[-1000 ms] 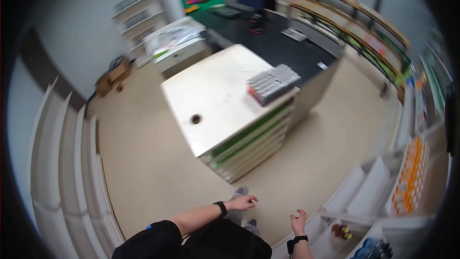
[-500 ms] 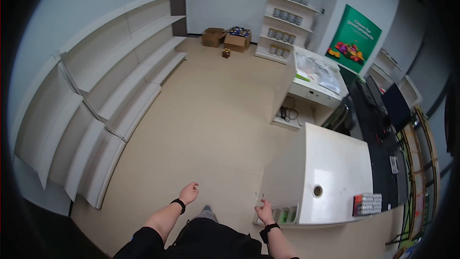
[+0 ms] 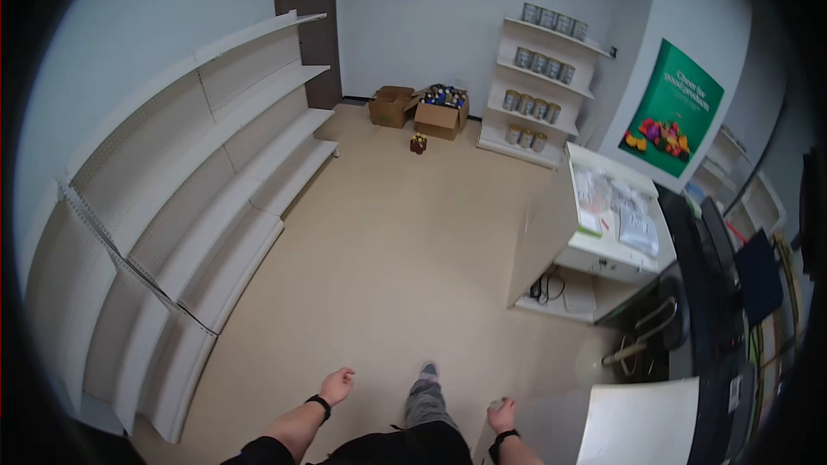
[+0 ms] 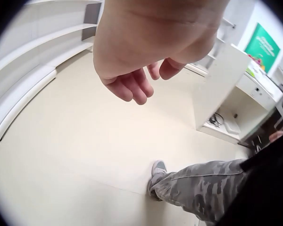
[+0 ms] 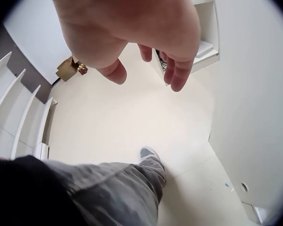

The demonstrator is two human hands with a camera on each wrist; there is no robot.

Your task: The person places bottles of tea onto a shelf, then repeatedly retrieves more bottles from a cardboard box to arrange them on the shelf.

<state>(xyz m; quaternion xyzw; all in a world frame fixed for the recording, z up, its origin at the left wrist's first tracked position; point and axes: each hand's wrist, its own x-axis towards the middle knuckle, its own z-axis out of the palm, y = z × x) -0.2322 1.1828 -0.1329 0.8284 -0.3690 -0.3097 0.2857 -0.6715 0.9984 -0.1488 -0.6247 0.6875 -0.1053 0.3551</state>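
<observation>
My left hand [image 3: 337, 385] hangs over the beige floor [image 3: 388, 258] with loosely curled fingers and holds nothing; the left wrist view shows the same relaxed fingers [image 4: 132, 84]. My right hand [image 3: 500, 414] swings beside a white counter [image 3: 637, 418] at the lower right, also empty, its fingers [image 5: 174, 66] hanging loose in the right wrist view. A leg in camouflage trousers with a grey shoe [image 3: 428, 372] steps forward between the hands.
Bare white shelving [image 3: 189, 198] curves along the left. Cardboard boxes [image 3: 418, 110] of goods sit on the floor at the far wall, next to a white rack [image 3: 538, 86] of tins. A white cabinet [image 3: 594, 232] and a green poster [image 3: 674, 112] stand to the right.
The view has swung from the white counter towards the far wall. I have walked forward; the counter has slid to the lower right. Both hands stay empty and swing at my sides.
</observation>
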